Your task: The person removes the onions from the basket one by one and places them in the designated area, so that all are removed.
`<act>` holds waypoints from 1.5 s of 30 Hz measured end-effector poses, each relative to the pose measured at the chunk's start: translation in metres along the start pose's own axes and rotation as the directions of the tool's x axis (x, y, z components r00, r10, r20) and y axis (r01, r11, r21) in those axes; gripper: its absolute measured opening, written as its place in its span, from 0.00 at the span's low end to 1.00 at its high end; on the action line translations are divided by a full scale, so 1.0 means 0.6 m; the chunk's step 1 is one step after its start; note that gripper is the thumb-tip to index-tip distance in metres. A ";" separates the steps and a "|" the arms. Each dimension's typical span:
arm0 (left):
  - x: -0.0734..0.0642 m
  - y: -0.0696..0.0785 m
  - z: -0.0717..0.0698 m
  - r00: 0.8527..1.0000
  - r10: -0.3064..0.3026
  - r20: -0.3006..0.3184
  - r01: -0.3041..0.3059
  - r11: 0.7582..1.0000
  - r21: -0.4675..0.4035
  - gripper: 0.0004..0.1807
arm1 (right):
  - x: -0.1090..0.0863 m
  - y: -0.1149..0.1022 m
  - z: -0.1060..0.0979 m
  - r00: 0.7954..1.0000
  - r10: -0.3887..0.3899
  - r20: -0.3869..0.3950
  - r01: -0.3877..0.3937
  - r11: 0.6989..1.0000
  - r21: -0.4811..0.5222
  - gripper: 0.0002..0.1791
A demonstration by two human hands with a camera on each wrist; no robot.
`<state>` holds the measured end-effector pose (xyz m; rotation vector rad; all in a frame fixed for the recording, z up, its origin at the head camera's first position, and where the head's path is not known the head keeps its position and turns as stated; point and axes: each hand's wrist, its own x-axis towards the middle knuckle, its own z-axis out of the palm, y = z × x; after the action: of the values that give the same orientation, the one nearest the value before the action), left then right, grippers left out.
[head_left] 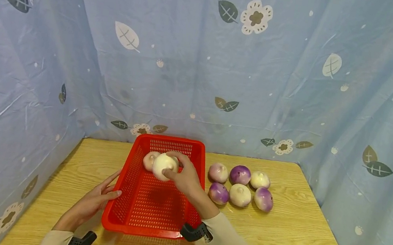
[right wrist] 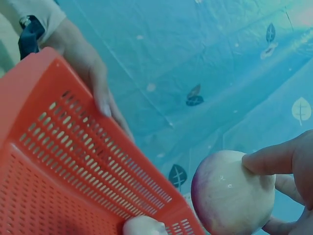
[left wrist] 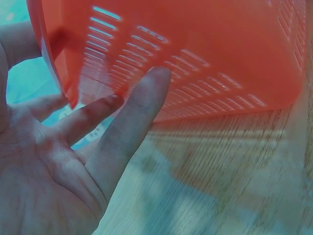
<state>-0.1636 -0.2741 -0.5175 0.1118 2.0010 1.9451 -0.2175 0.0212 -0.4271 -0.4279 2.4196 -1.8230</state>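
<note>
A purple-and-white turnip [head_left: 163,167] is held up over the far part of a red plastic basket [head_left: 148,232] by my right hand [head_left: 186,178]. In the right wrist view the thumb and fingers grip the turnip [right wrist: 230,193] from one side, its purple part facing away from the hand. Another pale turnip [head_left: 149,160] lies in the basket near its far left corner, partly hidden. At the basket's left side, my left hand [head_left: 91,200] holds the rim, thumb over the edge. In the left wrist view several fingers [left wrist: 142,107] lie against the slotted outer wall.
To the right of the basket, several turnips sit in two rows on the wooden table [head_left: 289,240], among them a purple one [head_left: 240,175] and a whitish one [head_left: 240,195]. A blue patterned curtain [head_left: 173,72] encloses the back and both sides.
</note>
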 end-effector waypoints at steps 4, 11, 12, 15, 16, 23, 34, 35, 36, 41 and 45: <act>0.000 0.001 0.001 1.000 0.001 -0.007 0.000 1.000 0.009 0.42 | -0.010 0.005 -0.007 1.000 0.000 -0.029 0.000 1.000 -0.012 0.25; -0.001 0.000 0.000 1.000 0.002 -0.002 -0.002 1.000 0.009 0.42 | -0.025 0.020 -0.026 0.999 0.011 -0.051 -0.011 1.000 -0.006 0.26; -0.001 -0.001 0.000 1.000 0.002 -0.001 -0.002 1.000 0.008 0.42 | -0.027 0.023 -0.029 0.999 0.016 -0.050 -0.016 1.000 0.000 0.26; -0.001 -0.001 -0.001 1.000 0.001 0.000 -0.001 1.000 0.005 0.42 | -0.033 0.032 -0.038 0.998 0.025 -0.057 -0.024 1.000 0.018 0.26; -0.001 -0.001 -0.001 1.000 0.000 -0.003 0.000 1.000 0.004 0.42 | -0.035 0.034 -0.039 0.998 0.033 -0.062 -0.031 0.999 0.029 0.26; -0.001 0.000 -0.001 1.000 -0.001 -0.005 0.001 1.000 -0.007 0.42 | -0.058 0.025 -0.049 0.996 0.001 -0.093 0.001 1.000 0.024 0.26; -0.001 0.001 0.001 1.000 -0.011 -0.013 0.011 1.000 0.002 0.42 | -0.077 0.058 -0.072 0.993 0.040 -0.111 -0.036 0.998 0.041 0.27; -0.001 0.001 0.001 1.000 -0.012 -0.014 0.012 1.000 0.003 0.42 | -0.079 0.059 -0.075 0.992 0.049 -0.113 -0.045 0.998 0.038 0.27; -0.001 0.000 0.001 1.000 -0.013 -0.015 0.013 1.000 0.003 0.42 | -0.081 0.060 -0.077 0.992 0.049 -0.114 -0.045 0.998 0.034 0.27; -0.001 0.001 0.002 1.000 -0.016 -0.023 0.016 1.000 0.001 0.42 | -0.091 0.066 -0.088 0.991 0.067 -0.118 -0.060 0.996 0.062 0.27; -0.001 0.002 0.003 0.999 -0.019 -0.028 0.019 1.000 -0.001 0.43 | -0.102 0.071 -0.094 0.989 0.072 -0.132 -0.058 0.992 0.110 0.28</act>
<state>-0.1628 -0.2726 -0.5161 0.0660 2.0119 1.9460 -0.1795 0.1010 -0.4576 -0.2201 2.3748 -2.0023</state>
